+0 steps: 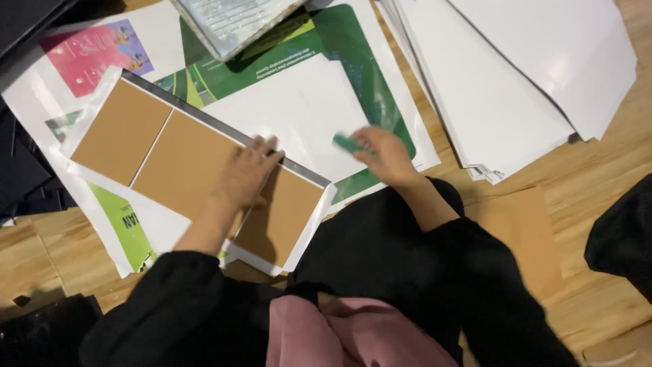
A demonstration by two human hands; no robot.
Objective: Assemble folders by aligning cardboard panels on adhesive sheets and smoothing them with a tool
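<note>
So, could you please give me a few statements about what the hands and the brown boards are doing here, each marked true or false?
1. The left hand presses flat on the brown boards. True.
2. The right hand is empty. False: it grips a small green tool.
3. Three brown boards lie side by side on a white sheet. True.
4. The stack of white sheets lies under the left hand. False: it lies off to the right, on the wooden floor.
5. The right hand rests on the brown boards. False: it is over the white sheet beside them.
</note>
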